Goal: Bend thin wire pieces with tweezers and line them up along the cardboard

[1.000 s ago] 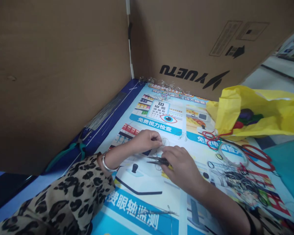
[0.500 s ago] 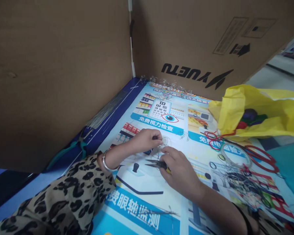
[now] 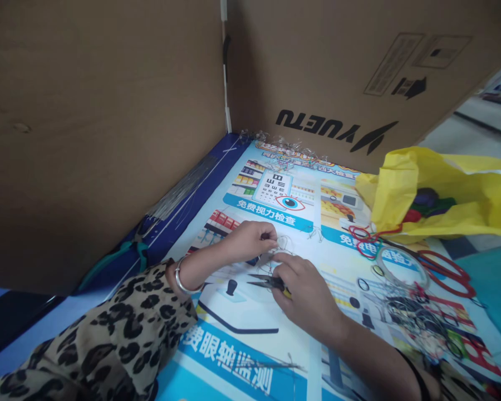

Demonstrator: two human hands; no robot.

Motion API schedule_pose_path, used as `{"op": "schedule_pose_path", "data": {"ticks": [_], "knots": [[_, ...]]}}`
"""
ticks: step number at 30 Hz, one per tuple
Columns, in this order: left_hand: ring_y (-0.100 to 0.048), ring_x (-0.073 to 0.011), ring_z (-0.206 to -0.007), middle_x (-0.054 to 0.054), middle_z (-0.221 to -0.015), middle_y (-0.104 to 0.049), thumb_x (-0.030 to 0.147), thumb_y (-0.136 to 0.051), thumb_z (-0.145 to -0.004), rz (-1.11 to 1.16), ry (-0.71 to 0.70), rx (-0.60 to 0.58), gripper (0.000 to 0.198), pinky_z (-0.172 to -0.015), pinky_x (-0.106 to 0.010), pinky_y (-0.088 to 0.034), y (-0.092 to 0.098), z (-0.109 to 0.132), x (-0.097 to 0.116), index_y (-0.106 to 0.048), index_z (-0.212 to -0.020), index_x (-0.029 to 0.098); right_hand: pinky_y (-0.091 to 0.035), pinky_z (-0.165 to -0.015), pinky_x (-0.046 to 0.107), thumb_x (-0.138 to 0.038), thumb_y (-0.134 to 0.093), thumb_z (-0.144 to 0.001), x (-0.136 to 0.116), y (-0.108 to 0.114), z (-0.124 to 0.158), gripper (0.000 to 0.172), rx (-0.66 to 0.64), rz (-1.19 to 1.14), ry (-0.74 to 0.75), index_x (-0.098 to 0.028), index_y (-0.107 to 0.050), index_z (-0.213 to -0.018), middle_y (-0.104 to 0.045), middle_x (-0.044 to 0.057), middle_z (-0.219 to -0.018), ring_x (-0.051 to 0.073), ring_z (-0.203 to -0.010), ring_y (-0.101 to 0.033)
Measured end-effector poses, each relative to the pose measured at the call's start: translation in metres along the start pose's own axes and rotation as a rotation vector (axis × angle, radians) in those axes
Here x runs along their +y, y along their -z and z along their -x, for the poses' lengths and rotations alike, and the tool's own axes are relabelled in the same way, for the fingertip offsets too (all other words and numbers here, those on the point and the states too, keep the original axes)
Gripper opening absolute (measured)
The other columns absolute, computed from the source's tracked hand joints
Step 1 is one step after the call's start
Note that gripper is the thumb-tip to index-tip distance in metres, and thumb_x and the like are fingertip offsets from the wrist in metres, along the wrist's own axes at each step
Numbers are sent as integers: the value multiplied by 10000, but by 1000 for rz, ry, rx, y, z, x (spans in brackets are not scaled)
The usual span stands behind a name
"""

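Barely anything has shifted: my left hand (image 3: 250, 240) stays put, fingertips pinching a thin wire loop (image 3: 283, 243) near the middle of the desk (image 3: 250, 340). My right hand (image 3: 307, 289) has crept a touch closer, closed around small pliers (image 3: 264, 282) with fingertips touching that wire. Yellow bag (image 3: 442, 195) sits by the right edge, cardboard wall (image 3: 100, 122) along the left.
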State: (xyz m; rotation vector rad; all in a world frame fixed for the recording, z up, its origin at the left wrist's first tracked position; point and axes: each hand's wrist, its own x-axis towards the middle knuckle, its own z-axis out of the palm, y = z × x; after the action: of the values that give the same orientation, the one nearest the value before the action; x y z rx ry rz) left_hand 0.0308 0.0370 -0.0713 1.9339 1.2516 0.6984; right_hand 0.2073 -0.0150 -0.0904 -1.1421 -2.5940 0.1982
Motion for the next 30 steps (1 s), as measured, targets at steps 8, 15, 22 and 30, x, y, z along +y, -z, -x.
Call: {"op": "schedule_pose_path", "data": {"ticks": [8,15,22,30], "knots": [[-503,-93,-638,30,-674,-577,222,-534,-727,6,0,4,77,-567,-186,-375,-1,-1,-1,-580,-709,163,-407,-802,386,-182,-502,-737,-2,1,0,95,-3,-16,-30,-186,-557,-814,-515,94,-1166,241,-996,-492],[-510,-92,-620,27,-683,-584,211,-530,-726,0,30,-12,69,-552,-181,-380,0,0,1,-580,-712,165,-399,-823,396,-180,-508,-732,0,-1,1,88,7,-12,-17,-185,-555,-807,-514,99,-1195,255,-1066,-468],[-518,-87,-561,24,-674,-595,229,-523,-744,-43,69,4,80,-518,-183,-373,2,2,5,-580,-734,173,-400,-812,392,-204,-529,-739,-1,3,-2,89,-19,-30,-8,-190,-562,-821,-574,83,-1111,234,-982,-509],[-535,-99,-592,28,-644,-595,219,-531,-740,-79,41,-1,66,-542,-185,-381,2,2,5,-578,-718,178,-397,-810,393,-309,-531,-788,2,4,2,144,7,-43,6,-181,-562,-845,-554,108,-1135,244,-1020,-491]]}}
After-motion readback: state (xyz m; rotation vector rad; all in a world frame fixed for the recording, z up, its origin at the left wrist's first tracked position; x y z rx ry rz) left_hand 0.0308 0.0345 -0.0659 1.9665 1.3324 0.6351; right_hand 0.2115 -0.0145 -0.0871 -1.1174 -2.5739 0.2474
